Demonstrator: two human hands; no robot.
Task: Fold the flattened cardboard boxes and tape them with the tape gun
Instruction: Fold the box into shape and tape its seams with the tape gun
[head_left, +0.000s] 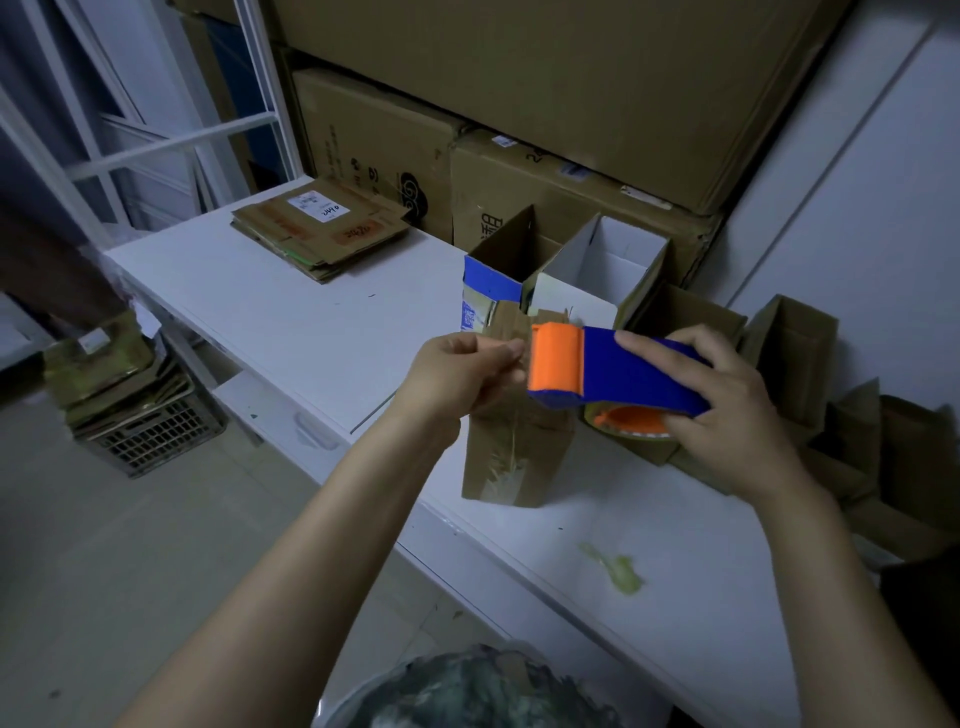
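Note:
A small brown cardboard box stands upright on the white table, old tape marks on its side. My left hand pinches its top edge by the flap. My right hand grips the blue and orange tape gun, whose orange roller end sits against the top of the box next to my left fingers. A stack of flattened cardboard boxes lies at the far left corner of the table.
Several folded open boxes stand behind and to the right of the held box. Large cartons are piled against the wall. A crate of cardboard sits on the floor at left. A green smear marks the near table.

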